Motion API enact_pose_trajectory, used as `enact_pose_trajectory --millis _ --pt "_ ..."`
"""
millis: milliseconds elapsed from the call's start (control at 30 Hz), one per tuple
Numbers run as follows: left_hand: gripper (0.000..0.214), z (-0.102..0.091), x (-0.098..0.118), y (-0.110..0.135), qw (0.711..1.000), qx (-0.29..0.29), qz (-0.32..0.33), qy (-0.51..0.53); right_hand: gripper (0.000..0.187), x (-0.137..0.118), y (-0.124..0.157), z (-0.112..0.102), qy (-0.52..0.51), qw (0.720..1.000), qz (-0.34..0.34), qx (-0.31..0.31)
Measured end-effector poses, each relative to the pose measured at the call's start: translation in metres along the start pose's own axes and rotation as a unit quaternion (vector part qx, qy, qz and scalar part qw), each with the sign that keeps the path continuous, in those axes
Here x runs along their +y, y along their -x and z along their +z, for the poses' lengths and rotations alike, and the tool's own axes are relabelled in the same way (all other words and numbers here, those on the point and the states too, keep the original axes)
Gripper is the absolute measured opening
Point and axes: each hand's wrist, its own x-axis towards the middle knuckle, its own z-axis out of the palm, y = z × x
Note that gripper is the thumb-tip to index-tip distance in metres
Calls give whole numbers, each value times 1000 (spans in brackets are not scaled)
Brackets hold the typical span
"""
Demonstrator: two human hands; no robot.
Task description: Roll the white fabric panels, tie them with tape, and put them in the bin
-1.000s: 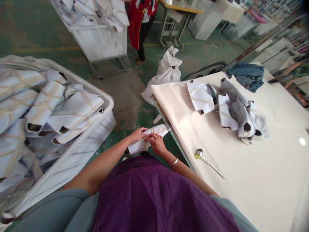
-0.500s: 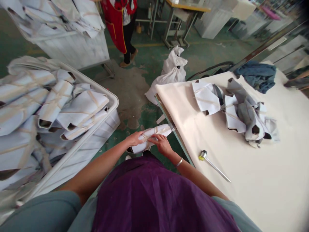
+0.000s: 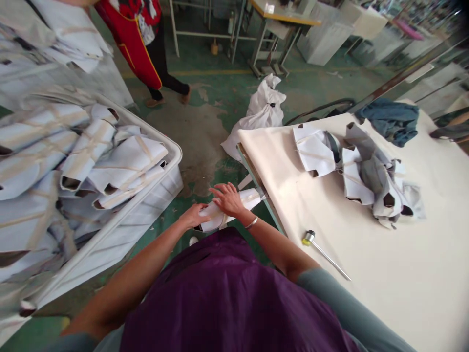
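A white, tube-like fabric piece with beige tape (image 3: 249, 196) lies along a narrow support that sticks out from the table's edge. At its near end, my left hand (image 3: 193, 216) grips the side, thumb on top and its other fingers partly hidden. My right hand (image 3: 227, 200), with a bracelet at the wrist, lies across the middle of the piece with its fingers apart, covering part of it. A hammer-like tool with a yellow-and-black head (image 3: 309, 237) and a metal handle rests on the table, right of my hands.
On the left stands a white bin (image 3: 172, 159) heaped with taped white pieces. The cream-covered table (image 3: 395, 274) holds several more pieces (image 3: 357, 178) and a blue cloth (image 3: 390, 117). A tied white sack (image 3: 256, 112) sits on the floor. A person in a red apron (image 3: 135, 49) stands beyond.
My right hand has moved left over the piece, and its fingers have spread. My left hand has shifted slightly toward the near end. The person in the red apron has moved left.
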Motion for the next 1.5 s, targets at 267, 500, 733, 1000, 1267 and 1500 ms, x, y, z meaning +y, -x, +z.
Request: enact_pose_trajectory --millis 267,500,733,1000,1267,1500 --pt "65 5 15 20 994 77 -52 -63 37 80 -18 0 40 998 10 -45" --pt "41 34 72 -6 976 177 90 -93 26 88 28 -14 -109 978 -160 -81" --pt "19 54 78 -24 975 169 95 -113 9 85 40 3 -233 964 -107 -63" --pt "10 50 93 -31 981 152 -37 -113 18 77 28 2 -167 982 12 -85" --pt "45 49 94 -42 973 142 -144 -110 37 94 33 -8 -78 990 57 -106" --pt "62 40 96 -59 974 55 -203 -88 39 73 20 -7 -35 994 83 -61"
